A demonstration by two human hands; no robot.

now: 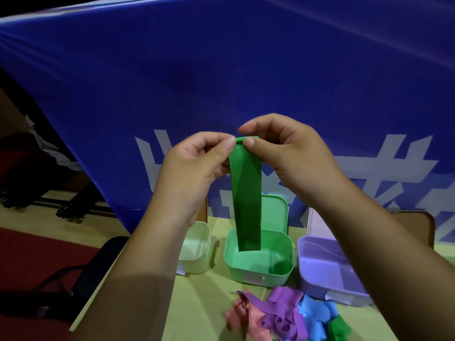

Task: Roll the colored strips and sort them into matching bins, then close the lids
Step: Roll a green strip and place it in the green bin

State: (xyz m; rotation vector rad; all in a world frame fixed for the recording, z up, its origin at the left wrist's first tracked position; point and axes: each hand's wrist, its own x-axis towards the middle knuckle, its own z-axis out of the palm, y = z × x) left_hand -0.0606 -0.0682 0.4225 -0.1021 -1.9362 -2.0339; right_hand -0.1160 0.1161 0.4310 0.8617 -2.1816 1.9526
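A green strip [246,198] hangs straight down in mid-air, its top edge folded over. My left hand [194,163] and my right hand [288,148] both pinch that top fold between thumb and fingers. The strip's lower end dangles over the open green bin [261,271], whose lid [275,212] stands upright behind it. A white bin [197,249] sits to the left, partly behind my left forearm. A purple bin [325,269] sits to the right, partly behind my right forearm. A heap of pink, purple, blue and green strips [283,313] lies on the table in front.
The yellowish table [204,303] has its left edge running diagonally near my left forearm. A blue banner [221,82] hangs right behind the bins. A dark chair [93,269] stands on the red floor to the left.
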